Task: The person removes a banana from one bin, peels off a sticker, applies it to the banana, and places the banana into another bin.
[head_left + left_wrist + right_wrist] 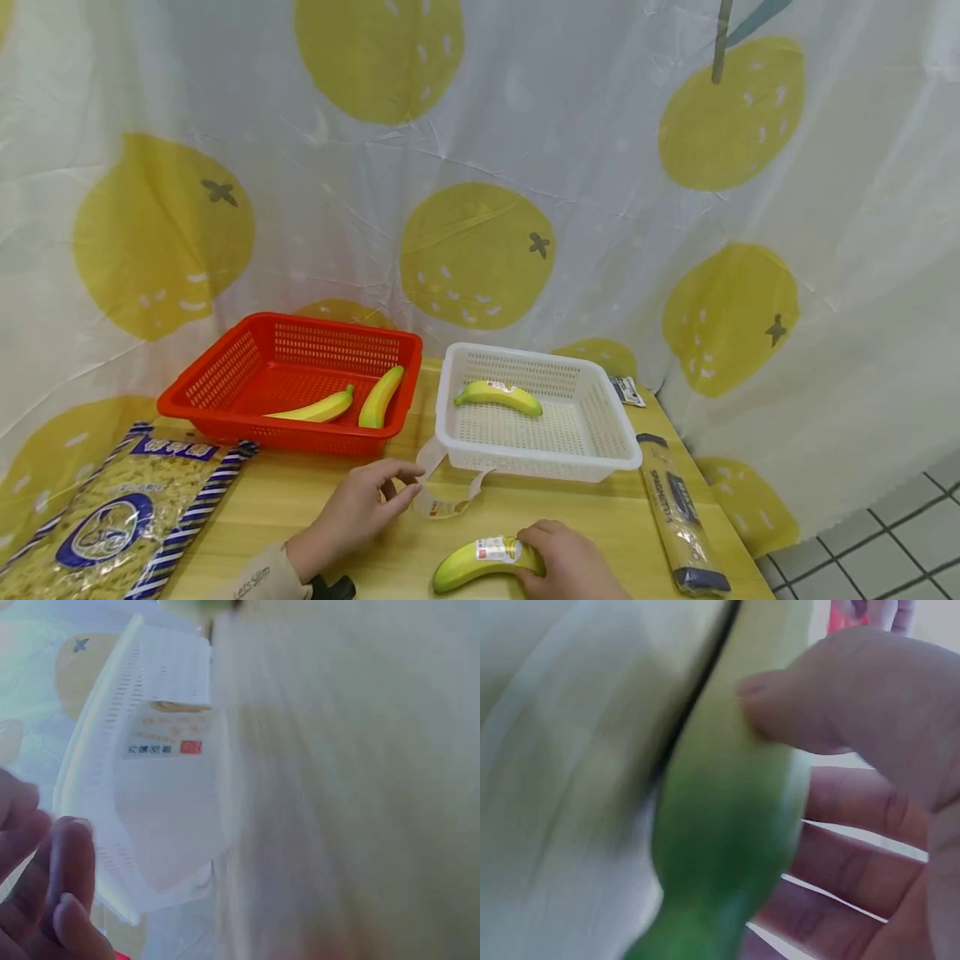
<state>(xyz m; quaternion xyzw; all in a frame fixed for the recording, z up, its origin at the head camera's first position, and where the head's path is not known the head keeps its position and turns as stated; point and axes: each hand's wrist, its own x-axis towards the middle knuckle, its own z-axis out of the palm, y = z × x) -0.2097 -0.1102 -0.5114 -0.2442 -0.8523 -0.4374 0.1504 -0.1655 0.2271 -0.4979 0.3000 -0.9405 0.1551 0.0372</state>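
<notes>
My right hand [566,558] grips one end of a yellow-green banana [476,563] low over the table, its thumb [795,709] along the peel. A white label shows on that banana's upper side. To its left, my left hand [363,508] has loosely bent fingers beside a curling strip of label backing paper [442,507]. In the left wrist view, the strip [169,810] bears a printed label and appears apart from the fingertips. Another labelled banana [498,397] lies in the white basket [540,462]. Two bananas without visible labels, one of them upright-leaning [381,398], are in the red basket [288,435].
A large pasta bag [123,517] lies at the left. Along the table's right edge is a spaghetti pack [678,517], with a small packet [627,390] behind the white basket. A lemon-print curtain [585,208] hangs behind the wooden table [397,575].
</notes>
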